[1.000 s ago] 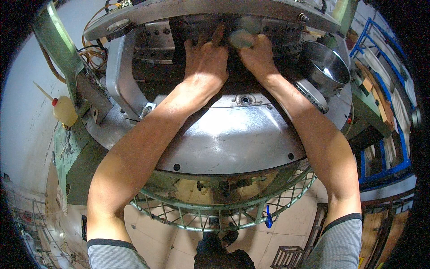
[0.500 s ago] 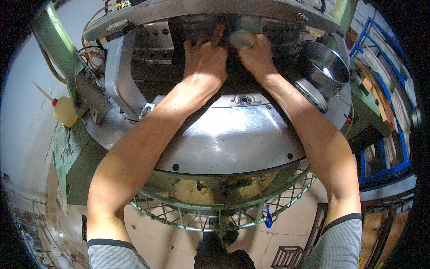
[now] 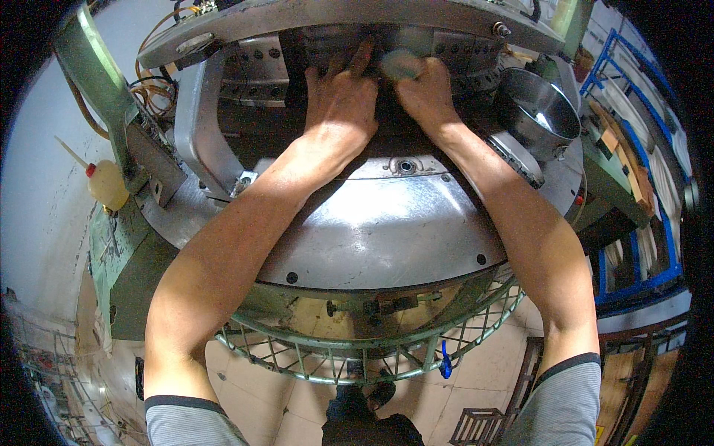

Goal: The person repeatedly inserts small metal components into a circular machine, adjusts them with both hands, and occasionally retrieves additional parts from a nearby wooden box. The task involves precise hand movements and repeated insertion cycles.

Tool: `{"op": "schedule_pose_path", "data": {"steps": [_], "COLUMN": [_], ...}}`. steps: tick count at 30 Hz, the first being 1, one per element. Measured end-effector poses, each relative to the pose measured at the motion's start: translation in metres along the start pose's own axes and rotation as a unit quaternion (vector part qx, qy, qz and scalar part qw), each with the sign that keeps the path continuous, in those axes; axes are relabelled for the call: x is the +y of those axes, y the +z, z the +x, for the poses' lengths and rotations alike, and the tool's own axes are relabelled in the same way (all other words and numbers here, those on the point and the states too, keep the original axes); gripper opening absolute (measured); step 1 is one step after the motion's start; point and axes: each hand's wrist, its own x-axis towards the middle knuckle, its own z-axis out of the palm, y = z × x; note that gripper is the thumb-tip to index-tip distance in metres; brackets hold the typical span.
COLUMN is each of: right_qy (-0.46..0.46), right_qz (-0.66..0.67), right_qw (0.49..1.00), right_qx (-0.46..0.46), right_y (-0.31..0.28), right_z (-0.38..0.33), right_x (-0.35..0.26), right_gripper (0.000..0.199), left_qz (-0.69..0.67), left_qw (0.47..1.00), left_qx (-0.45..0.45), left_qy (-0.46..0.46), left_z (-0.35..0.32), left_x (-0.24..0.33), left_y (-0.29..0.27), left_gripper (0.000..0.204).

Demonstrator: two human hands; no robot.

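Note:
Both my arms reach over a round metal machine bed [image 3: 372,253] into the dark opening under its upper ring [image 3: 357,28]. My left hand [image 3: 341,100] lies against a dark grey panel [image 3: 331,41] there, its back toward me and its fingers stretched and apart; the fingertips are in shadow. Just to its right, my right hand [image 3: 428,93] is closed, with the fingers curled. At those fingers is a rounded, pale grey-green thing [image 3: 401,65], smeared by motion, whose kind I cannot make out. Metal walls with rows of holes [image 3: 256,70] flank the panel.
A shiny round metal pan [image 3: 539,108] stands on the bed at the right, beside my right forearm. A slanted metal bracket [image 3: 199,126] rises at the left. Farther left is a squeeze bottle [image 3: 109,186] with a red cap. A green lattice ring [image 3: 327,368] runs below the bed.

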Motion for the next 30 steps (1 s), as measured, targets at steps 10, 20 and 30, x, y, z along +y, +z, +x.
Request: {"op": "schedule_pose_path", "data": {"steps": [10,20,30], "right_qy": [0.004,0.013,-0.02], "right_qz": [0.006,0.012,-0.012], "right_qw": [1.0,1.0,1.0], "right_qx": [0.008,0.014,0.021], "right_y": [0.0005,0.002,0.002], "right_z": [-0.0002,0.0002,0.0008], "right_x": [0.0,0.0024,0.0022], "right_gripper": [0.027,0.025,0.025], "left_qz": [-0.003,-0.002,0.004], "left_qw": [1.0,0.999,0.999], "left_qx": [-0.007,-0.039,-0.035], "left_qy": [-0.009,-0.021,-0.019], "left_z": [0.0002,0.0005,0.0018], "left_x": [0.0019,0.0034,0.0018], "left_y": [-0.0027,-0.0069,-0.0029], "left_gripper": [0.03,0.03,0.031]}}
